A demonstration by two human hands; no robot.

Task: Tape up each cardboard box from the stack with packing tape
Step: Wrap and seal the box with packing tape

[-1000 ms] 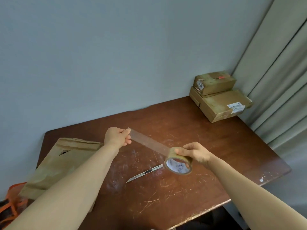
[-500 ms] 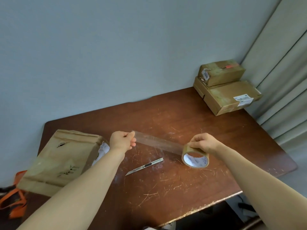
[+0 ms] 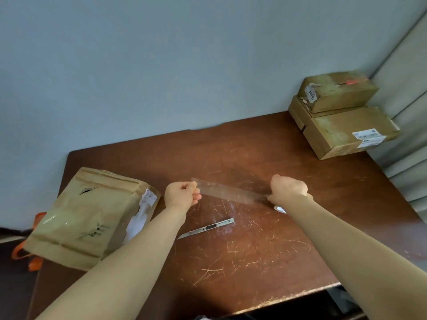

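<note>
Table (image 3: pixel 265 262): reddish-brown wood, scratched, faint sheen.
Tape strip (image 3: pixel 231 192): clear glossy plastic film.
Utility knife (image 3: pixel 206 228): bright metal.
Cardboard box (image 3: pixel 87 218): matt brown cardboard, glossy tape patches.

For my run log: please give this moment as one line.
left hand: pinches tape end | right hand: grips roll | knife: on table

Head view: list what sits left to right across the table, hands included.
Cardboard box → left hand, pinching the tape strip → right hand, gripping the tape roll → two stacked boxes.
</note>
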